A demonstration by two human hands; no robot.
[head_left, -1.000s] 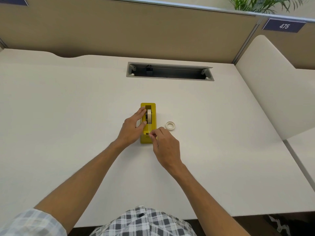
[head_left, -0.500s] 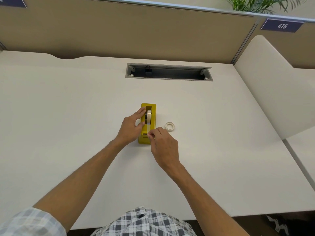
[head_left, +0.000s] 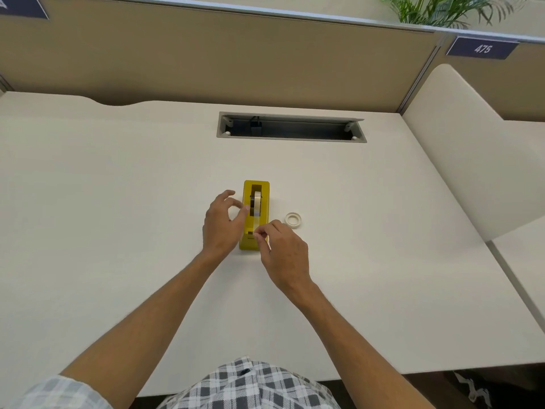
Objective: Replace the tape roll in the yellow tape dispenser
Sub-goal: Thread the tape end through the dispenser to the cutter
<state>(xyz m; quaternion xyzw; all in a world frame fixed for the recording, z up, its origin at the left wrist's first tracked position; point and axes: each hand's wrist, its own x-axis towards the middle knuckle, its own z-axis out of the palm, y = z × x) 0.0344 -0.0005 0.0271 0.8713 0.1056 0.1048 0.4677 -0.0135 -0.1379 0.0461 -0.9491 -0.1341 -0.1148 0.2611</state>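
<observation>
The yellow tape dispenser [head_left: 255, 215] stands mid-desk with a fresh clear roll [head_left: 256, 203] seated. Your left hand [head_left: 221, 224] has just let go, fingers loose beside it; your right hand [head_left: 283, 251] pinches the tape end at the cutter. Nearly finished.
</observation>
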